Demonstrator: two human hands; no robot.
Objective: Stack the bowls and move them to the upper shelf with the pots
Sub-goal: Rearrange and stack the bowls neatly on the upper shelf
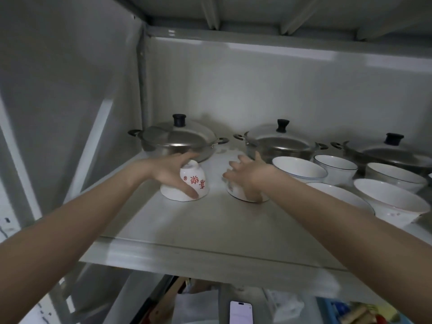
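Your left hand (171, 170) grips upturned lettered bowl (187, 185); right hand (247, 176) clasps upturned bowl (238, 192) at 3 o'clock; lidded pots (177, 141) at 12.

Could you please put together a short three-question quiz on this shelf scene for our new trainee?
1. How many lidded pots stand at the back of the shelf?
2. True or false: the bowl with red characters under the left hand sits upright, rim up.
3. What does the right hand rest on: A) a pot lid, B) an upside-down bowl, C) the phone?

Key: 1. Three: left pot, middle pot, right pot. 2. False, it is upside down. 3. B.
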